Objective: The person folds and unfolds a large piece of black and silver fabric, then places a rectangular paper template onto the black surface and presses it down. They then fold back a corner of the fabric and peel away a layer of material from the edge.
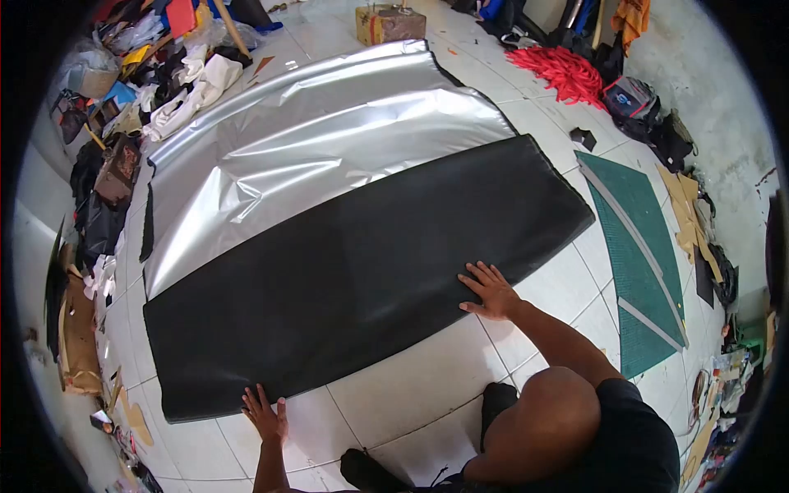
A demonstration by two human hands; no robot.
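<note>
Crosswise, the black sheet (353, 271) lay with its long axis climbing from the lower left of the frame to the upper right, on the far side of both hands. Its near edge ran past the fingers: the left hand (265, 417) touched that edge close to the lower-left end, while the right hand (493, 296) pressed flat on it right of the frame's centre, nearer the upper-right end. Neither hand clamped anything; both were open, palms down, fingers spread apart. Beyond, the crinkled silver sheeting (329, 140) stretched toward the top of the frame, bordering the black along its far edge. Under everything spread the white tiled floor (419, 378). At the right of the frame a green cutting mat (616, 189) carried long grey strips (629, 218), with a red heap (563, 74) at upper right, a taped carton (390, 26) at top centre and clutter (107, 172) crowding the left wall.
</note>
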